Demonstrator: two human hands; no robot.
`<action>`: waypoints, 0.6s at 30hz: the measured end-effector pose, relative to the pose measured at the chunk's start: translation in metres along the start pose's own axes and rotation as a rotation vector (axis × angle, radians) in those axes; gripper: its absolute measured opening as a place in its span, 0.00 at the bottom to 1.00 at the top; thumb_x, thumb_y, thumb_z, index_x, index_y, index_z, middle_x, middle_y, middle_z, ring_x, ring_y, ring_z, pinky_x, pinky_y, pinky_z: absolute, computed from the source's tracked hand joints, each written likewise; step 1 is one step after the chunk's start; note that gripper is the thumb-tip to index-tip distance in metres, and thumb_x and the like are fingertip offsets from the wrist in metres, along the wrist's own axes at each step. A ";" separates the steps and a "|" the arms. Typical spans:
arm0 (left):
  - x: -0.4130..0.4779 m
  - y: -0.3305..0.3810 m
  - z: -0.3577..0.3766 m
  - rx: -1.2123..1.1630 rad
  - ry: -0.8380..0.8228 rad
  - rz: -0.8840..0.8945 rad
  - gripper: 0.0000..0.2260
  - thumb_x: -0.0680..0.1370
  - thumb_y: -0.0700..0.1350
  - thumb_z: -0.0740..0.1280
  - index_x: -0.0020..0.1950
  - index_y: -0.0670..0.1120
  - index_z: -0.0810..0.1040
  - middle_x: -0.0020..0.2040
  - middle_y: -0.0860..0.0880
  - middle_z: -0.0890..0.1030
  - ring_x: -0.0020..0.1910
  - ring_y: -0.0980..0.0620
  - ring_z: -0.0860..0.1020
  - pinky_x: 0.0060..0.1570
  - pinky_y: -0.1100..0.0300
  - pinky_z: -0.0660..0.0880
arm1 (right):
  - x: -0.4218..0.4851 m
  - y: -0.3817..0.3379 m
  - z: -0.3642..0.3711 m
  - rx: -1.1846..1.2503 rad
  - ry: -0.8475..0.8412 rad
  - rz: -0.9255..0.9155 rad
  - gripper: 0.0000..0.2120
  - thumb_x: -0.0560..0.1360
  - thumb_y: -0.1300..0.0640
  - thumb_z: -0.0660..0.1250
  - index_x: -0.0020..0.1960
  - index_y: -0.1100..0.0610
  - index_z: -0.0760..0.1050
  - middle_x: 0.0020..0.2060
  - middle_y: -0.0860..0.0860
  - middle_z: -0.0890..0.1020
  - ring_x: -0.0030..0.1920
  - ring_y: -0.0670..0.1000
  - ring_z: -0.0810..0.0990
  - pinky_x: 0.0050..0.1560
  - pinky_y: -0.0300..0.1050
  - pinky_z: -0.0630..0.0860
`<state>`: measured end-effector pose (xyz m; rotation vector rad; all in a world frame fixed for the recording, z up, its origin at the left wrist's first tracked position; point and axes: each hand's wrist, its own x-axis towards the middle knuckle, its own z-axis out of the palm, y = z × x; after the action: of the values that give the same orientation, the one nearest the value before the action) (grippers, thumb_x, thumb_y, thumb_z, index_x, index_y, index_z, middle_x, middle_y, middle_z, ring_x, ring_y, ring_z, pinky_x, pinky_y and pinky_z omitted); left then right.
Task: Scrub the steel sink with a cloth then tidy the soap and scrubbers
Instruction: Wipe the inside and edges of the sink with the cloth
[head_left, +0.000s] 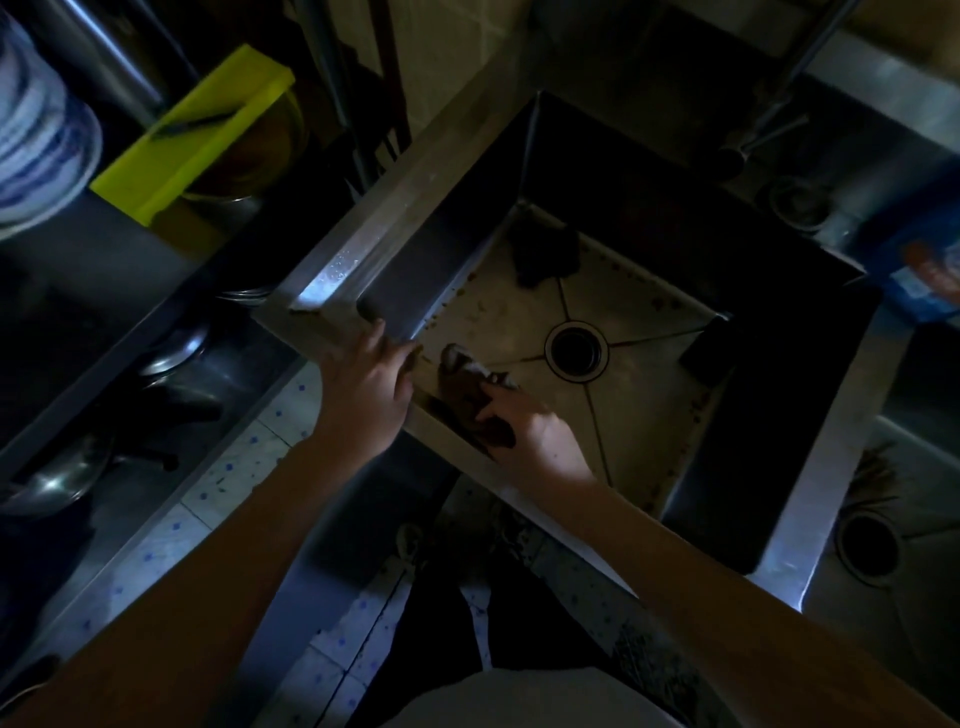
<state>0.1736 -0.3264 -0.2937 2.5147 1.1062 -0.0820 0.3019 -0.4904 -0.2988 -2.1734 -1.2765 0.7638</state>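
In the head view the left hand rests on the corner rim of the steel sink, fingers loosely straight, holding nothing. The right hand grips a bunched brown cloth against the sink floor by the near left wall, beside the drain. A dark scrubber lies in the far corner

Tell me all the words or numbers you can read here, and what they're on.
None can be read.
The blue packet beside the sink has red and white print, too blurred to read.
The blue marks on the white bowl look like a pattern, not letters.
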 end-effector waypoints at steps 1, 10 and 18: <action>-0.001 0.002 0.000 -0.003 -0.006 0.003 0.17 0.78 0.48 0.61 0.67 0.49 0.71 0.73 0.42 0.62 0.69 0.39 0.65 0.66 0.36 0.60 | -0.008 0.007 -0.004 0.005 -0.008 0.008 0.14 0.69 0.63 0.68 0.54 0.54 0.78 0.63 0.50 0.78 0.60 0.53 0.77 0.54 0.45 0.75; 0.004 0.011 -0.001 0.039 -0.038 0.016 0.18 0.79 0.49 0.60 0.68 0.48 0.70 0.74 0.42 0.61 0.70 0.40 0.64 0.66 0.39 0.61 | -0.051 0.044 -0.024 0.110 0.081 0.292 0.16 0.69 0.60 0.72 0.55 0.50 0.76 0.46 0.46 0.81 0.42 0.45 0.80 0.43 0.36 0.77; 0.008 0.016 0.001 0.101 -0.040 0.011 0.18 0.80 0.51 0.57 0.69 0.48 0.69 0.72 0.40 0.64 0.70 0.40 0.64 0.67 0.38 0.60 | 0.007 0.059 -0.028 0.387 -0.164 0.507 0.09 0.71 0.60 0.71 0.45 0.47 0.76 0.40 0.47 0.81 0.43 0.49 0.82 0.44 0.43 0.80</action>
<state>0.1909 -0.3306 -0.2911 2.5956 1.0978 -0.1880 0.3598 -0.5137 -0.3201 -2.1489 -0.5682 1.2900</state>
